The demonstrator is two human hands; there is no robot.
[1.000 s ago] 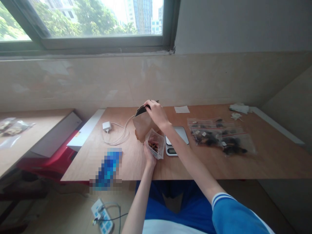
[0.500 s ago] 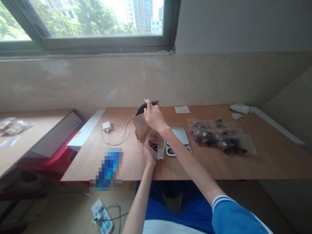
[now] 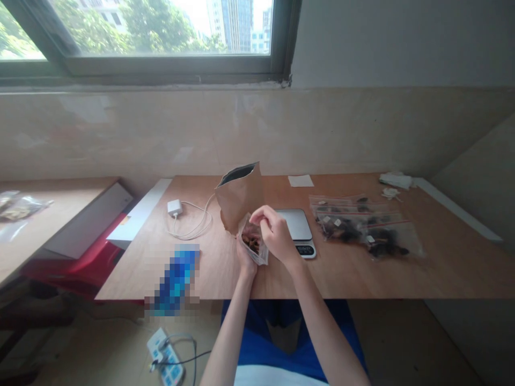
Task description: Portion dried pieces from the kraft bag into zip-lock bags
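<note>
Kraft paper pouch (image 3: 237,197) now stands free on the table (image 3: 450,273), out of your right hand (image 3: 276,233). That hand's fingers pinch narrowly at the clear bag (image 3: 260,254) of brown pieces (image 3: 251,241), held in your left hand (image 3: 246,262) just near the pouch.

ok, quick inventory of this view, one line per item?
light wooden table: 1, pale brown, centre of view
brown kraft paper bag: 1, brown with dark lining, standing open on table
small clear zip bag: 1, clear with brown pieces inside, above table in hands
silver digital scale: 1, silver, on table right of hands
clear zip bags of dark pieces: several, overlapping, right side of table
white charger with cable: 1, white, left side of table
white paper slip: 1, white, far edge of table
blurred blue object: 1, blue, near table edge, unidentifiable
white power strip: 1, white, on floor
left hand: 1, gripping small bag from below
right hand: 1, fingers at small bag's top
</note>
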